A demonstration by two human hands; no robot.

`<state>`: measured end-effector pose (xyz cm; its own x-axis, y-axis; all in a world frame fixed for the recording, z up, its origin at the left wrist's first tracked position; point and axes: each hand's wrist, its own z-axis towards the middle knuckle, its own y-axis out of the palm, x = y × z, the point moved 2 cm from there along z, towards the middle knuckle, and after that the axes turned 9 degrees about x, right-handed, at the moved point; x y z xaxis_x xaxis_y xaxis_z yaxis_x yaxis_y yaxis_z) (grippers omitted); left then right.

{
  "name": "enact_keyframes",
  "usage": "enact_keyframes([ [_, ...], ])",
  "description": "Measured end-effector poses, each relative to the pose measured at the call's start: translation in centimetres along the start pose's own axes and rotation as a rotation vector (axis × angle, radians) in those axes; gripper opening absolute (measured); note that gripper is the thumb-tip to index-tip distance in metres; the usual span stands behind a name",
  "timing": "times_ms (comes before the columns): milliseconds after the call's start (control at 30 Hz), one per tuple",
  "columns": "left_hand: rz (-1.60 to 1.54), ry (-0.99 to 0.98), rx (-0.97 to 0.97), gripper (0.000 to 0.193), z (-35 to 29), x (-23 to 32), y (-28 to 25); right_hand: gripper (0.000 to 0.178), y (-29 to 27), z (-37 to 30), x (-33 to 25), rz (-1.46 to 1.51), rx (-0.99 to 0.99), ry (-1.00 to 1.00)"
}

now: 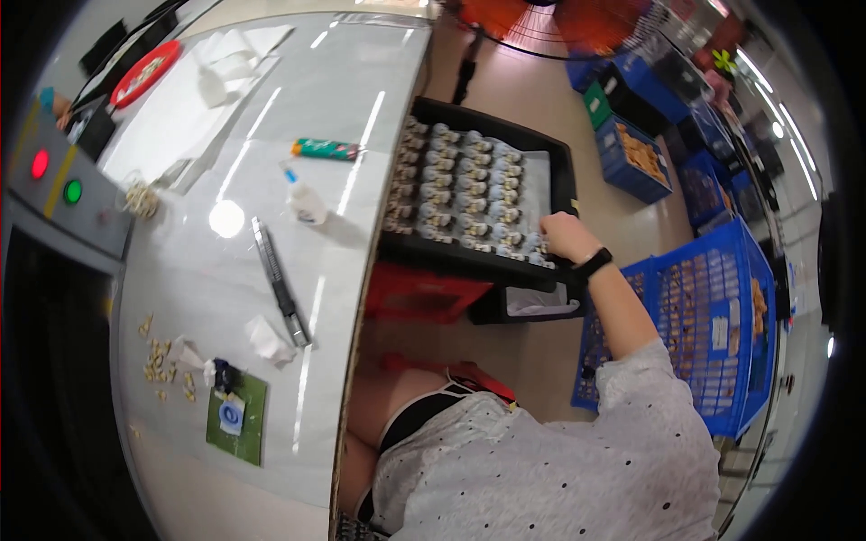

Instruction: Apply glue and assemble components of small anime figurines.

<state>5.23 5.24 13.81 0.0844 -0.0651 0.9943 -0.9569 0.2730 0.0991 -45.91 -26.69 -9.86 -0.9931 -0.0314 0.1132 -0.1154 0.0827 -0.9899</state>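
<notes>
My right hand (566, 236), with a black band on its wrist, reaches over the right edge of a black tray (561, 171). Its fingers are curled down and pinched at a small white-and-grey figurine (538, 243) in the tray's near right corner; the fingertips are partly hidden. Several similar figurines (469, 185) stand in rows on the tray, with a bare strip of pale lining (537, 180) along the right. My left hand is out of view.
On the grey table (207, 288) are a green tube (325, 149), a white bottle (307, 203), a black pen-like tool (278, 279), crumpled tissue (269, 340), small yellowish pieces (161, 361) and a green mat (253, 424). Blue crates (713, 316) stand right; a fan (550, 22) is beyond the tray.
</notes>
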Motion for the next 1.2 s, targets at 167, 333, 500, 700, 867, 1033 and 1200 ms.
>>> enact_keyframes([
  [167,-0.912,-0.131,0.398,0.026,1.6,-4.0,5.2,0.019,-11.8,-0.6,-12.4,0.661,0.433,-0.275],
  [333,-0.846,-0.172,0.405,0.035,4.8,-10.3,5.9,0.033,-15.5,2.2,-23.9,1.100,0.651,-0.522],
  [500,-0.788,-0.010,0.373,0.029,7.1,-13.2,4.9,0.018,-14.8,3.3,-29.4,1.268,0.376,-0.549],
  [700,-0.936,0.024,0.429,0.029,7.9,-13.7,2.0,0.032,-14.8,-10.5,-31.8,2.169,-0.795,-0.601],
  [867,-0.674,0.134,0.662,0.057,8.2,-12.7,1.4,0.032,-14.6,-13.5,-34.2,2.189,-1.142,-0.659],
  [1033,-0.901,0.161,0.667,0.059,7.3,-14.1,0.7,0.028,-14.6,-14.0,-34.8,2.105,-1.139,-0.660],
  [1200,-1.034,0.152,0.800,0.061,7.6,-12.7,0.9,0.036,-14.5,-13.8,-35.3,1.874,-1.116,-0.655],
])
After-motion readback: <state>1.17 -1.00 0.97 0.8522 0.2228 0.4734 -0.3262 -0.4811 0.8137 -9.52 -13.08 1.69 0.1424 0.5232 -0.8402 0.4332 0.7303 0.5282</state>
